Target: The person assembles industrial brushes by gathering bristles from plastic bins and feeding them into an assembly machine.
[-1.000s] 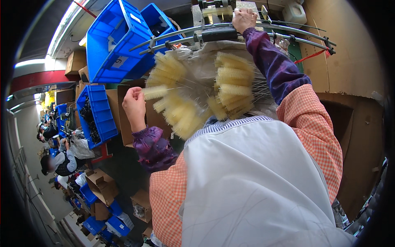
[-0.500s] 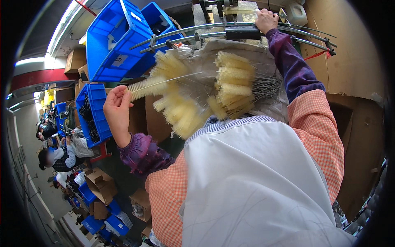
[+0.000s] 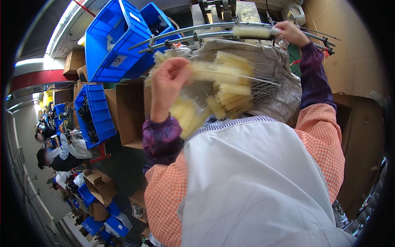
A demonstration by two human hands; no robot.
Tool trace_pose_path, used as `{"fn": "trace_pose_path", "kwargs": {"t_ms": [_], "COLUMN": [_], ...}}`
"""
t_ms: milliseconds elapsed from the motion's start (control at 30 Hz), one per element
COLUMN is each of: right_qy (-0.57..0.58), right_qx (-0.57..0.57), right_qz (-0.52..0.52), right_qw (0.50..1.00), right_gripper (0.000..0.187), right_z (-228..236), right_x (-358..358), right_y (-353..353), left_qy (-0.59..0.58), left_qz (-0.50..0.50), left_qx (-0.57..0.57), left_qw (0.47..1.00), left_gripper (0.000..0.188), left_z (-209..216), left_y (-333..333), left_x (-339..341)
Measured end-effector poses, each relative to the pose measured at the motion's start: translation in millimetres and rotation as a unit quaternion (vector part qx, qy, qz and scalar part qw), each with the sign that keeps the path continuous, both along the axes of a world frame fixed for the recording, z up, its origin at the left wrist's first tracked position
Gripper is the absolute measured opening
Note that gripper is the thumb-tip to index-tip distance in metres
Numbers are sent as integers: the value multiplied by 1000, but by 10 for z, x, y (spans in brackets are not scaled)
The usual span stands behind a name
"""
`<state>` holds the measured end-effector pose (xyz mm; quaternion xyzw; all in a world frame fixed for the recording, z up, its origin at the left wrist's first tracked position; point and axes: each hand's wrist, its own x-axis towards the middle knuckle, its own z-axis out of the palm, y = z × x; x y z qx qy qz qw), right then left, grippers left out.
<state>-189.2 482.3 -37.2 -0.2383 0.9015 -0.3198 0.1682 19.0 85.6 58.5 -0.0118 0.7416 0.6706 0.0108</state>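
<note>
Pinching one bristly end of a yellow brush (image 3: 214, 72), the left hand (image 3: 169, 80) is on the person's side of the metal rails (image 3: 214, 26). Slightly blurred, the right hand (image 3: 291, 33) grasps the end of a second brush (image 3: 252, 32) that overlaps the rails. More brushes (image 3: 232, 88) lie on a crumpled sheet (image 3: 271, 59), nearer the person than the rails; blue bins (image 3: 105, 68) stand by the rails' left end.

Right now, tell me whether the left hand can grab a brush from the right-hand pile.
Probably not cleanly: the left hand holds a brush, which crosses in front of the right-hand pile in this view. The pile lies close by, its lower part uncovered.
</note>
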Motion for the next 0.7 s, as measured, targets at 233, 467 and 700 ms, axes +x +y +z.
{"fn": "trace_pose_path", "kwargs": {"t_ms": [233,467,700], "right_qy": [-211,334,258], "right_qx": [-217,86,153], "right_qz": [248,-141,-161], "right_qw": [920,928,940], "right_gripper": [27,23,22], "right_z": [465,-569,-652], "right_x": [1079,-456,-647], "right_y": [-1341,-887,-987], "left_qy": [108,1,-200], "left_qz": [-36,135,114], "left_qx": [-36,-543,-563], "left_qw": [993,829,794], "left_gripper": [28,64,65], "left_z": [-391,-865,-1237], "left_y": [572,-857,-1373], "left_x": [-166,62,415]}}
